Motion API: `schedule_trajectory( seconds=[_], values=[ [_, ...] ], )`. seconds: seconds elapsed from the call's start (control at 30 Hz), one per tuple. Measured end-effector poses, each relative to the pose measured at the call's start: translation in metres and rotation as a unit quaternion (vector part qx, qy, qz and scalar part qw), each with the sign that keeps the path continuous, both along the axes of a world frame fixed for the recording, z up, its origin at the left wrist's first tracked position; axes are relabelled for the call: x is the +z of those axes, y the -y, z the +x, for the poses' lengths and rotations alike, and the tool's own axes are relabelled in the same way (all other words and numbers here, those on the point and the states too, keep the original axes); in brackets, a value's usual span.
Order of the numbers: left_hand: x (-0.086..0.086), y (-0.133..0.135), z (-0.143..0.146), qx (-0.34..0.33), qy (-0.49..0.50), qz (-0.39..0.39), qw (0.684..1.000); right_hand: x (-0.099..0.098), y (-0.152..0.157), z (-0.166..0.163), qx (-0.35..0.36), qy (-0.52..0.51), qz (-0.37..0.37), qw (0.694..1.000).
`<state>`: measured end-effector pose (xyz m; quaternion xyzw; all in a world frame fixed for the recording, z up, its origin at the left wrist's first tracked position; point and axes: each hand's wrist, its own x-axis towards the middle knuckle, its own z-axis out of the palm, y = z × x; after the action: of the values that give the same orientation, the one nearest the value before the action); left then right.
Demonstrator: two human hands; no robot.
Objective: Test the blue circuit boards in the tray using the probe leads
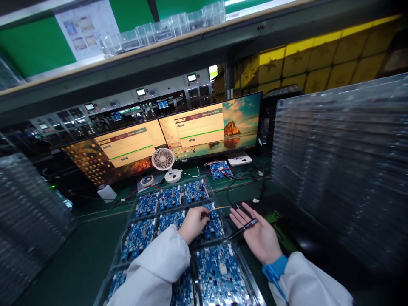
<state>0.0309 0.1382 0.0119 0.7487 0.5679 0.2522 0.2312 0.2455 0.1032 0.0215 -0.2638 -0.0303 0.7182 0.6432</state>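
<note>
A clear tray (130,212) holding several blue circuit boards (170,197) lies in front of me. My left hand (194,223) rests over a board in the tray's right column, fingers pinched on a thin orange wire (219,208). Palm up just right of the tray, my right hand (256,233) has a slim black pen-like tool (244,228) lying across its fingers. Both arms wear white sleeves, and a blue strap (276,268) circles the right wrist.
Two monitors (194,127) stand behind the tray, with a small white fan (163,160) and a lone blue board with red wires (219,169) before them. Tall stacks of clear trays rise on the right (344,161) and on the left (28,212). A shelf (197,46) hangs overhead.
</note>
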Motion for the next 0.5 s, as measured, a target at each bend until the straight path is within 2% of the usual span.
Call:
schedule_trajectory(
  seconds=[0.23,0.37,0.5],
  values=[
    [0.008,0.005,0.006,-0.010,-0.069,0.008,0.998,-0.011,-0.001,0.000,0.018,0.016,0.016,1.000],
    [0.006,0.009,0.009,0.000,-0.061,0.007,0.998,-0.018,-0.002,0.001,0.030,0.023,0.030,0.999],
    [0.009,0.008,0.002,-0.028,-0.045,0.008,0.999,-0.023,-0.002,0.002,0.039,0.027,0.033,0.998]
  ],
)
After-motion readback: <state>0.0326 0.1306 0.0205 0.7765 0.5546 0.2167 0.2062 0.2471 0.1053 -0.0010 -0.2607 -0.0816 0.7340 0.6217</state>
